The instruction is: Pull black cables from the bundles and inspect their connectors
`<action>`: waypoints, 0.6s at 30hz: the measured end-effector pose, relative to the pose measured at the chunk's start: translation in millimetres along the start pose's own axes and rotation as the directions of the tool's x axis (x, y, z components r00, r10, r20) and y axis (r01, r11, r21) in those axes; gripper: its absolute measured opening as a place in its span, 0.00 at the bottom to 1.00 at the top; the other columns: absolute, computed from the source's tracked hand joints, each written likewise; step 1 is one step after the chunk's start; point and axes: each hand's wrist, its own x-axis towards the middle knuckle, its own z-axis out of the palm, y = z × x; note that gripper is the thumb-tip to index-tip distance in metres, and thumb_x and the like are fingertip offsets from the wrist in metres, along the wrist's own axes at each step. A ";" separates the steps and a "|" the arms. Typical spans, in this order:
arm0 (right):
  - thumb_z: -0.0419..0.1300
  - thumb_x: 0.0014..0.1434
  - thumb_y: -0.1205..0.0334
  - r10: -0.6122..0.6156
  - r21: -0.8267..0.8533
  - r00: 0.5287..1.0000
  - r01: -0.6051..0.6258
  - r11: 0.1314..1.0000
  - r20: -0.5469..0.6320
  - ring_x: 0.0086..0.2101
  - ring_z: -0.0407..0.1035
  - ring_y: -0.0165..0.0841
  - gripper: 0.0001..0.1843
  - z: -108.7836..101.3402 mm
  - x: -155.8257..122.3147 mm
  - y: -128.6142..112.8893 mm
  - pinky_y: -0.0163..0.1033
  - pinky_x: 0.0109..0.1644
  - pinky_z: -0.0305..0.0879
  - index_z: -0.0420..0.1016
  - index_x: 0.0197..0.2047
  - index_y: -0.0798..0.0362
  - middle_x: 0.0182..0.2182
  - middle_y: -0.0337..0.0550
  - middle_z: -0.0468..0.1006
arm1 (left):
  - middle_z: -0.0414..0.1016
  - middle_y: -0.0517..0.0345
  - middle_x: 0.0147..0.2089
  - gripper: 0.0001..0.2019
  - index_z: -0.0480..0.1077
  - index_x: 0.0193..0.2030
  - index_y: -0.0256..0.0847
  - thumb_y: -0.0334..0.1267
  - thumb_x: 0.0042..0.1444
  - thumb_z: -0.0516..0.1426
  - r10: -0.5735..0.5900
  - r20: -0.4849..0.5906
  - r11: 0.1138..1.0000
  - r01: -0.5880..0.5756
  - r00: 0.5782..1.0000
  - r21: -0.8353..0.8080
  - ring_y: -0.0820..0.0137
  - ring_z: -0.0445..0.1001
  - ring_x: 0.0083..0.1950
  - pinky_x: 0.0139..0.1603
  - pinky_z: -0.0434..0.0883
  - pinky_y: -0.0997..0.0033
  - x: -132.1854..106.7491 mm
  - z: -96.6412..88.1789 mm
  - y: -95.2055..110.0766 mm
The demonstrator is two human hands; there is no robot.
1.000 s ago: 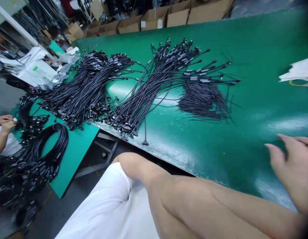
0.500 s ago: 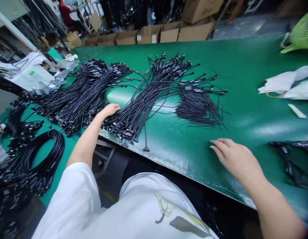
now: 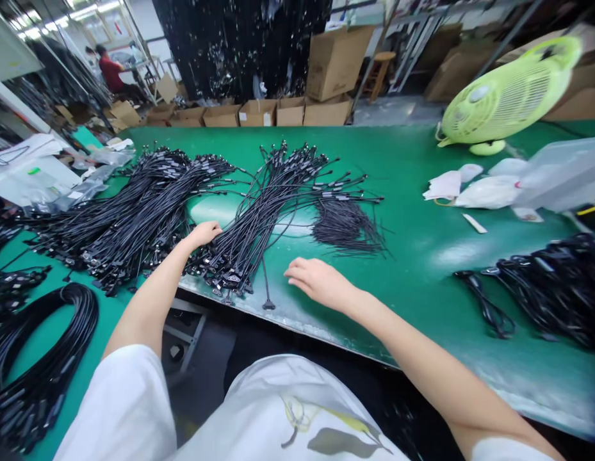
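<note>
My left hand point(image 3: 203, 235) is closed at the left edge of a bundle of black cables point(image 3: 259, 221). Its fingertips reach the cables, but what they hold, if anything, is hidden. The bundle lies slantwise, small connectors at the far end and wider plugs at the near end. One cable plug point(image 3: 268, 305) sticks out alone toward the table's front edge. Right of it, my right hand point(image 3: 321, 282) hovers low over the green table point(image 3: 412, 256), fingers stretched out and holding nothing. A pile of thin black strips, perhaps cable ties point(image 3: 348, 227), lies just beyond that hand.
A larger cable heap point(image 3: 138, 211) lies to the left, with a coiled cable bundle point(image 3: 81, 320) nearer. On the right are a green fan point(image 3: 508, 96), plastic bags point(image 3: 494, 189) and a heap of black cords point(image 3: 551, 288). Cardboard boxes point(image 3: 259, 114) line the far side.
My right hand has moved left across the table, closer to the cable bundle. The view has tilted up and turned right, showing the whole fan. My left hand stays at the bundle.
</note>
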 end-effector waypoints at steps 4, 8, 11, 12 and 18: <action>0.51 0.67 0.64 0.097 0.215 0.993 -0.081 0.973 -0.065 0.40 0.73 0.36 0.13 3.5 -19.8 8.5 0.45 0.46 0.71 0.72 0.53 0.52 0.48 0.49 0.73 | 0.72 0.57 0.32 0.13 0.68 0.39 0.38 0.40 0.63 0.45 0.089 -0.128 0.993 -0.098 0.988 -0.066 0.69 0.67 0.32 0.40 0.66 0.70 -22.8 -10.9 45.7; 0.57 0.64 0.60 0.271 0.430 0.862 -0.069 0.900 -0.429 0.38 0.72 0.34 0.31 -18.2 -7.2 17.4 0.46 0.45 0.73 0.52 0.68 0.47 0.58 0.54 0.62 | 0.71 0.60 0.33 0.17 0.68 0.51 0.40 0.45 0.64 0.47 0.360 0.044 0.919 -0.346 0.932 -0.186 0.71 0.66 0.29 0.34 0.65 0.72 -90.8 -14.6 127.5; 0.59 0.62 0.57 0.200 0.447 0.824 0.072 0.891 -0.531 0.39 0.71 0.33 0.29 -41.3 22.7 20.8 0.42 0.43 0.73 0.57 0.65 0.46 0.58 0.52 0.62 | 0.73 0.60 0.35 0.20 0.64 0.60 0.41 0.42 0.63 0.51 0.542 0.254 0.840 -0.505 0.801 -0.198 0.72 0.68 0.32 0.36 0.65 0.73 -149.4 -16.0 170.6; 0.58 0.63 0.57 0.168 0.427 0.819 0.102 0.899 -0.549 0.38 0.71 0.33 0.25 -47.7 33.4 22.3 0.42 0.43 0.72 0.61 0.62 0.48 0.56 0.51 0.63 | 0.73 0.60 0.35 0.21 0.63 0.62 0.42 0.41 0.63 0.51 0.564 0.307 0.826 -0.524 0.766 -0.208 0.72 0.69 0.32 0.36 0.66 0.73 -164.2 -17.5 177.3; 0.51 0.67 0.59 0.028 0.087 0.846 0.021 0.996 -0.533 0.41 0.68 0.37 0.10 -83.9 75.6 45.6 0.43 0.48 0.66 0.71 0.44 0.54 0.43 0.49 0.73 | 0.69 0.62 0.29 0.20 0.67 0.62 0.48 0.42 0.64 0.52 0.461 0.267 0.825 -0.298 0.846 -0.479 0.76 0.64 0.26 0.27 0.63 0.75 -201.5 -41.3 152.0</action>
